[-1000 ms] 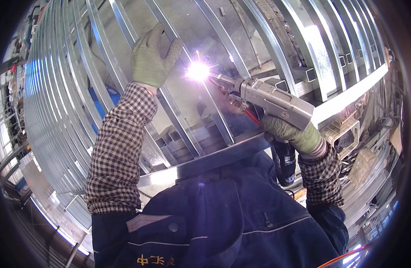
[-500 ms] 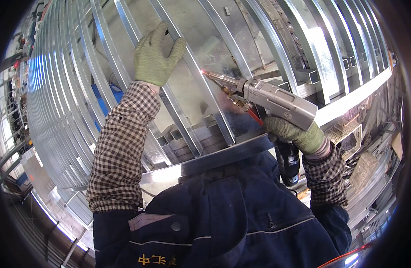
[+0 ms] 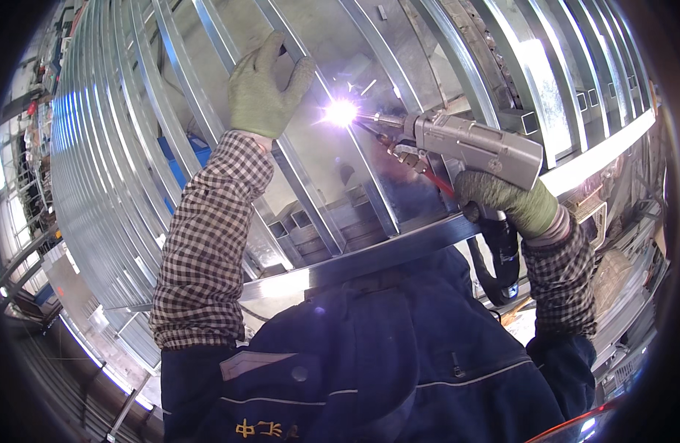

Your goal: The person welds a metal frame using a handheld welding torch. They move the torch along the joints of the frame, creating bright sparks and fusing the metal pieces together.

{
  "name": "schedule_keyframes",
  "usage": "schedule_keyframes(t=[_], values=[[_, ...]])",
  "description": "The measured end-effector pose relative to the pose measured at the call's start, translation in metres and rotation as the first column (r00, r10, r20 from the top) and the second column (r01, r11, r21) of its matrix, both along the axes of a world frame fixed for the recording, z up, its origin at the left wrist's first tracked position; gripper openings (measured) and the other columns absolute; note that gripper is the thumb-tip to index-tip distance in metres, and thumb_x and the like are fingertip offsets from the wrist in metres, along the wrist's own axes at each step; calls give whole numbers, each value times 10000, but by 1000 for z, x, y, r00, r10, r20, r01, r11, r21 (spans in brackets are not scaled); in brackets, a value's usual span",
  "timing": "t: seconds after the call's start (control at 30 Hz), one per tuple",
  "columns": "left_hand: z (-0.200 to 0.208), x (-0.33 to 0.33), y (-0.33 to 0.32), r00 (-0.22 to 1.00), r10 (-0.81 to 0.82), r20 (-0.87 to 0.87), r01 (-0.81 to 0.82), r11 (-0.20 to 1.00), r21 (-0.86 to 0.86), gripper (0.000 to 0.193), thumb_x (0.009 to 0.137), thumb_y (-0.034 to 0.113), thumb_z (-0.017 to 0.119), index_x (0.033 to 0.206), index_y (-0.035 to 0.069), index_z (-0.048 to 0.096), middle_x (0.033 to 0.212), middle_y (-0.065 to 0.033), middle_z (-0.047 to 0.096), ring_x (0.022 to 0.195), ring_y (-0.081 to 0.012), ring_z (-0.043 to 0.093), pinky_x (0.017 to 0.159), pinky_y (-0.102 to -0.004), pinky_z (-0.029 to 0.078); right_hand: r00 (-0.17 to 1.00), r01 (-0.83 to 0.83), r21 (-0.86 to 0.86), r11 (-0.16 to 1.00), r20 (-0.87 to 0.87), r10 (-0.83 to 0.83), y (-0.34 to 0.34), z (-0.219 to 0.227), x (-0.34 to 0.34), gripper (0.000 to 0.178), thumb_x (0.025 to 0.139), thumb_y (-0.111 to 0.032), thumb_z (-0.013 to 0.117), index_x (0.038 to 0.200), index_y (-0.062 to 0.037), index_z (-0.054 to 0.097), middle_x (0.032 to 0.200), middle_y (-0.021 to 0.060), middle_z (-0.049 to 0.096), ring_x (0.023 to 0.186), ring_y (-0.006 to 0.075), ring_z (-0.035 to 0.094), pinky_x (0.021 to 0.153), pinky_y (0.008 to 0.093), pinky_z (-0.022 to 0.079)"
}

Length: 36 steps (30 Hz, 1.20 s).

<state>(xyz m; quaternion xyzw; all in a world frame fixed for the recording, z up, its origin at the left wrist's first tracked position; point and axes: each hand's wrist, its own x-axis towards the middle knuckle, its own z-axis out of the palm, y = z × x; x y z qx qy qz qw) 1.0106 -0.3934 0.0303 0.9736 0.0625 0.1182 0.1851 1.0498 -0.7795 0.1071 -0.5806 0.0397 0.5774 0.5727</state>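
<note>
My gloved right hand (image 3: pixel 510 203) is wrapped round the grip of a grey metal handheld welding gun (image 3: pixel 476 151). Its nozzle points left at a slim galvanized bar (image 3: pixel 378 188), where a glaring white-violet spot hides the tip and the metal under it. A red hose and brass fittings hang beneath the gun's nose. Left of the glare, my gloved left hand (image 3: pixel 262 96) lies over the neighbouring bars, fingers stretched up and thumb apart. Its fingertips reach the bar being worked on, a little above the bright spot; whether they press on it I cannot tell.
Many parallel bars spread left and right, joining a shiny near rail (image 3: pixel 384 255) close to my waist. Square tube ends (image 3: pixel 528 122) show beneath them. A blue object (image 3: pixel 196 151) lies under the left bars. A black cable (image 3: pixel 507 251) hangs below my right hand.
A bright arc now glares at the gun's nozzle, where only a small reddish glow showed before. The whole view has shifted slightly; both hands keep nearly the same places on the bars and gun.
</note>
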Motion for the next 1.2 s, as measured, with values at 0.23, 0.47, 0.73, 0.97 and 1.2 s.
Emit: schedule_keyframes(t=[0.23,0.47,0.73,0.97,1.2], values=[[1,0,1,994,-84,73,80,995,53,566,931,365,809,1349,12,667,1129,-176,766,1137,-360,727,1031,-471,561,999,-31,40,999,30,30,-5,-2,5,440,957,-374,870,1216,-55,713,905,28,721,756,107,676,643,245,535],[-5,-2,3,999,-40,32,39,999,31,587,936,373,803,1364,2,649,1175,-181,755,1150,-357,723,1033,-477,561,999,-8,6,1000,34,8,-12,-6,1,508,942,-338,886,1313,-54,686,929,18,717,755,103,685,635,244,540],[-5,-4,6,998,-55,-6,56,996,66,646,959,417,785,1422,-1,616,1287,-184,710,1173,-347,720,1055,-475,564,1000,-2,5,1000,-21,2,-16,-3,0,549,936,-276,890,1376,-46,653,959,22,730,753,99,688,635,237,548],[-2,-6,0,999,-36,-4,36,997,61,649,950,371,812,1438,-7,610,1290,-179,708,1168,-320,726,1053,-459,566,1000,-7,53,999,20,6,-18,-18,-4,590,920,-244,903,1407,-40,641,953,26,734,749,96,689,633,235,555],[2,-6,0,1000,-26,-5,26,998,54,660,944,401,822,1404,-31,629,1288,-197,727,1174,-335,724,1058,-458,561,995,94,101,990,-35,-91,-26,-19,-11,502,930,-218,890,1337,-20,673,956,40,744,737,110,702,627,247,573]])
